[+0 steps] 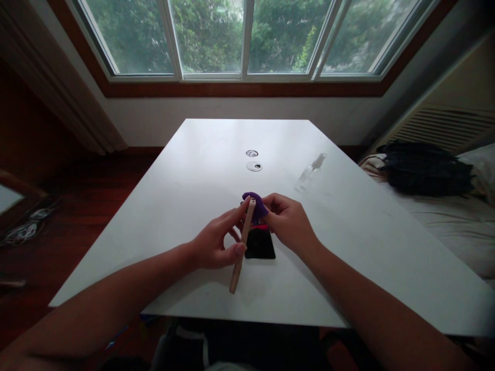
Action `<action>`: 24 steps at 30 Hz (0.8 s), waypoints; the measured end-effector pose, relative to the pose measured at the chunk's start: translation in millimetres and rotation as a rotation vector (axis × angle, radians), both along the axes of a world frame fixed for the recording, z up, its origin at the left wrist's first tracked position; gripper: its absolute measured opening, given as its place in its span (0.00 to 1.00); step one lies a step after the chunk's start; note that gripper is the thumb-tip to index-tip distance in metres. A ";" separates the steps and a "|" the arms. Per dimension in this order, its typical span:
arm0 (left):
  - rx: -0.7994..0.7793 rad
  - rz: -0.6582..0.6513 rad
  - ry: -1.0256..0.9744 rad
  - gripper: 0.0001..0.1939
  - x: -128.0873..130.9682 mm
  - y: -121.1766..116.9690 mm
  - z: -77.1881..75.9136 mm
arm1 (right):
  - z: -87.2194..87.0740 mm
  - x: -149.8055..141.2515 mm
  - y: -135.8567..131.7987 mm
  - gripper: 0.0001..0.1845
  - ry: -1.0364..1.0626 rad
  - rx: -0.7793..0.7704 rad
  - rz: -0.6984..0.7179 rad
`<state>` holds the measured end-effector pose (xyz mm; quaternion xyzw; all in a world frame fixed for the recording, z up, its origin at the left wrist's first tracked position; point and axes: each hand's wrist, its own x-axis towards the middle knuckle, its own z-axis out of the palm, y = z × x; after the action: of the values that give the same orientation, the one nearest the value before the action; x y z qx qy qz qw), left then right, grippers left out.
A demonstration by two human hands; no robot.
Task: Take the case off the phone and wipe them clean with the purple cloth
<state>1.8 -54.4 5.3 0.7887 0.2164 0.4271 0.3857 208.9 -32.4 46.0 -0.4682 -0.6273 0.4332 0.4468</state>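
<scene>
My left hand [216, 241] grips a long, narrow tan object [243, 252], its fingers near the far end and its thumb lower down. Small dark openings show at that far end; whether this is a bar or a flat device seen edge-on, I cannot tell. My right hand [288, 219] pinches a purple cloth [258, 207] against or just behind the object's far end. Beneath the hands, a flat black phone-like slab [260, 244] lies on the white table [185, 206]. A strip of pinkish red shows at its upper edge, partly covered.
Two round silvery discs [254, 166] lie on the table beyond my hands. A clear spray bottle [310, 172] is on its side to the right. Past the table's right edge, a black bundle [427, 169] rests on pale bedding. Windows [211, 36] stand opposite.
</scene>
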 end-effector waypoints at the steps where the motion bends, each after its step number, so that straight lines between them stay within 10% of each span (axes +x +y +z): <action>1: 0.055 0.016 0.009 0.44 0.0 0.0 0.7 | 1.9 -0.8 -0.7 0.18 0.048 -0.043 0.019; 8: 0.196 0.108 0.117 0.46 -3.4 -2.2 6.3 | -0.1 -2.4 -0.5 0.15 0.128 -0.066 0.088; 20: 0.352 0.173 0.069 0.51 -4.2 4.2 8.3 | -2.9 -5.1 -8.6 0.05 -0.208 0.383 -0.007; 24: 0.376 0.176 0.070 0.49 -5.9 4.0 11.5 | -4.3 -5.4 -7.3 0.18 -0.129 0.480 -0.067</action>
<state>-4.1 -50.5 16.8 0.8391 0.2141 0.4645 0.1852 203.5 -39.8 41.7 -0.3959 -0.7235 0.2262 0.5184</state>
